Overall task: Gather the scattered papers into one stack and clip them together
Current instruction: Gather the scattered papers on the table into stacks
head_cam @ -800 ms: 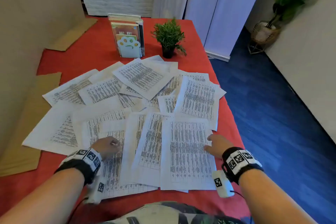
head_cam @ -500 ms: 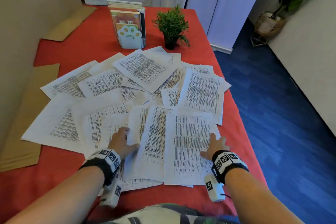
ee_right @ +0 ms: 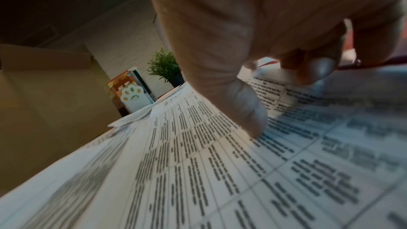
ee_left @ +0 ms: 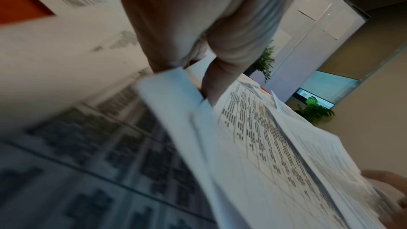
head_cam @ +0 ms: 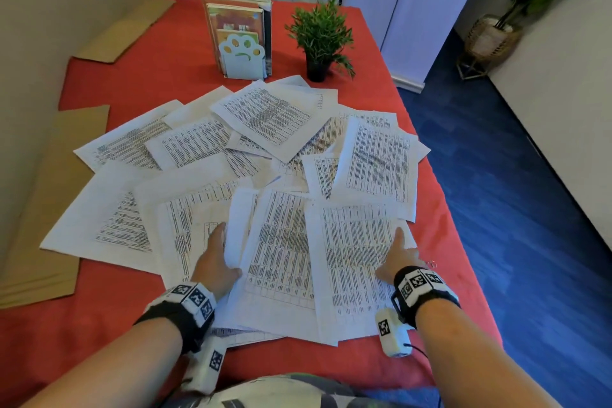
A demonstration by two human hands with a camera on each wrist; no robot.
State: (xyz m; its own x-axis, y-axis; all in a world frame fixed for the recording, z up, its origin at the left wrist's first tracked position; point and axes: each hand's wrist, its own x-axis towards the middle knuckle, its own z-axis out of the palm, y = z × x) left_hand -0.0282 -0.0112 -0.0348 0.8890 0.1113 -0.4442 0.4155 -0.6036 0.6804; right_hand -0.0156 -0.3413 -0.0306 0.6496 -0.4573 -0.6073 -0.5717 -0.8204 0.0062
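Note:
Several printed sheets (head_cam: 271, 116) lie fanned and overlapping across the red table (head_cam: 172, 76). My left hand (head_cam: 222, 252) grips the left edge of the near middle sheets (head_cam: 281, 242), thumb on top; the left wrist view shows that edge (ee_left: 176, 83) pinched between thumb and fingers and curled upward. On the nearest right sheet (head_cam: 351, 268) rests my right hand (head_cam: 390, 253), index finger straight along its right edge. Its thumb (ee_right: 249, 119) presses flat on the print. A small wire clip (head_cam: 432, 264) seems to lie on the cloth just right of that hand.
A book holder with a paw-shaped front (head_cam: 241, 40) and a small potted plant (head_cam: 319, 40) stand behind the papers. Cardboard sheets (head_cam: 49, 209) lie along the left wall. The table's right edge drops to blue floor (head_cam: 530, 209).
My left hand moved right from the left sheet and took hold of the middle sheets' edge, which has curled up. The right hand slid forward along its sheet.

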